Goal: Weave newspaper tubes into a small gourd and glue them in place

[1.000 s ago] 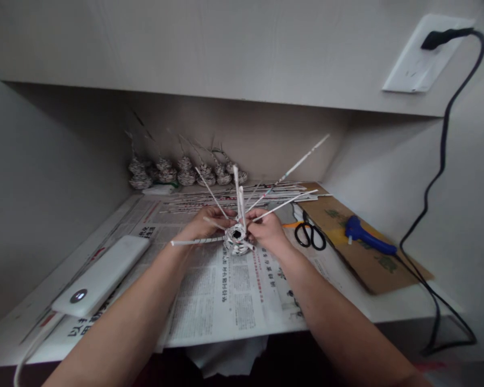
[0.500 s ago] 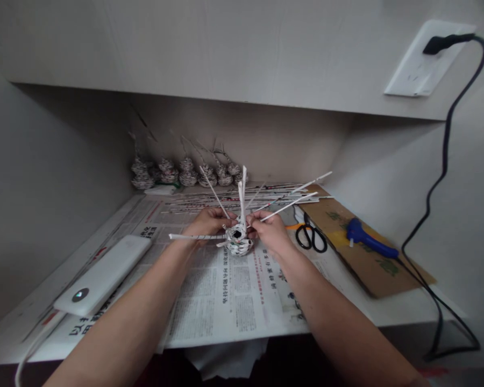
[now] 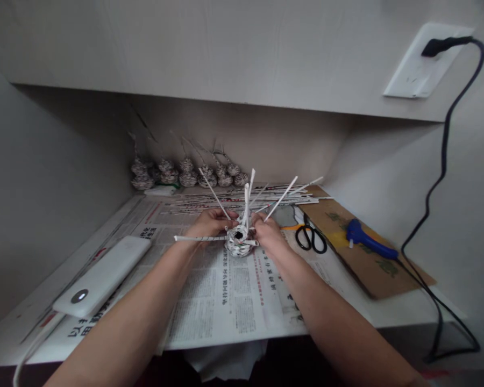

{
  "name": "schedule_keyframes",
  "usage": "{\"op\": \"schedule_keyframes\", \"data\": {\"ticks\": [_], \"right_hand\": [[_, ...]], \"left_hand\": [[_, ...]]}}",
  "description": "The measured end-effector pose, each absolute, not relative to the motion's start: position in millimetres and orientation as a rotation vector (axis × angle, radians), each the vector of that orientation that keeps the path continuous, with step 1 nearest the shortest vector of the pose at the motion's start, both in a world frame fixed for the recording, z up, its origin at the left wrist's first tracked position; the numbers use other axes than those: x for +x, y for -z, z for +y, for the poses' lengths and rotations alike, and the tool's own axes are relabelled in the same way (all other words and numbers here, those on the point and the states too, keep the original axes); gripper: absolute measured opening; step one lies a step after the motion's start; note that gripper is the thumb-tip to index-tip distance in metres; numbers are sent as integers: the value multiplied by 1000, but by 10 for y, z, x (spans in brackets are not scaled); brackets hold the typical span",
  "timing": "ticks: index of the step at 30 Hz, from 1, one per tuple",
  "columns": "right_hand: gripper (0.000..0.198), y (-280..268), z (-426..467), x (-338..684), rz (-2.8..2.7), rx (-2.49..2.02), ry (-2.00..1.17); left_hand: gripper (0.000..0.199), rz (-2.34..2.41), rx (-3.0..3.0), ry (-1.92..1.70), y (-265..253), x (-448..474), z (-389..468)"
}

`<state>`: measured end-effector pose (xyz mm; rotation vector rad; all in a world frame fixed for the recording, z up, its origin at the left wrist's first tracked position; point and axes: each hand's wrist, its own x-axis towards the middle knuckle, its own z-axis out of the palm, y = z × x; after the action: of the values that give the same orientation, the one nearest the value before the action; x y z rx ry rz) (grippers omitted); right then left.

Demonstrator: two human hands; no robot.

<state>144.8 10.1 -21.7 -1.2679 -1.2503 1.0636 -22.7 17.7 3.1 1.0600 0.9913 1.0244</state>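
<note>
A small woven paper gourd [image 3: 240, 248], made of rolled newspaper strips, is held between my hands above the newspaper, its dark round opening facing me. Several paper sticks [image 3: 280, 199] stick out from it upward and sideways. My left hand [image 3: 213, 221] is closed at its left far side, fingertips partly hidden behind the weave. At the right side, my right hand [image 3: 266, 230] pinches near the base of a paper stick. One more stick [image 3: 199, 238] points left across my left hand. Just right of my right hand lie black-handled scissors [image 3: 311, 239].
Newspaper [image 3: 197, 317] covers the tabletop. Rolled paper sticks [image 3: 226, 200] lie behind my hands, with finished woven gourds [image 3: 189, 174] along the back wall. A white power bank [image 3: 105, 274] lies left. On cardboard [image 3: 371, 277] at right rests a blue glue gun [image 3: 367, 241], its cord [image 3: 427, 199] running to an outlet.
The paper sticks at the right have swung more upright, and the middle ones lean slightly right. The gourd has turned a little, and my right hand has shifted slightly.
</note>
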Motion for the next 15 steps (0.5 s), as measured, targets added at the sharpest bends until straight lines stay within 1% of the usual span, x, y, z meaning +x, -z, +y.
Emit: {"op": "schedule_keyframes", "data": {"ticks": [3,6,10,15], "right_hand": [[30,147,65,1417,-1050,-1253,-1140],[28,67,15,1406,-992,-1195,-1229],[18,22,-15,1406,-979,-1144,-1278],[5,9,-2,1401,-957,-1203,-1295]], "left_hand": [[46,986,1038,-1037,-31,-228,177],[45,995,1027,-1034,-25,-231,187],[47,1001,1028,-1024,-6,-237,205],[45,977,1053,-1036,35,-241,218]]}}
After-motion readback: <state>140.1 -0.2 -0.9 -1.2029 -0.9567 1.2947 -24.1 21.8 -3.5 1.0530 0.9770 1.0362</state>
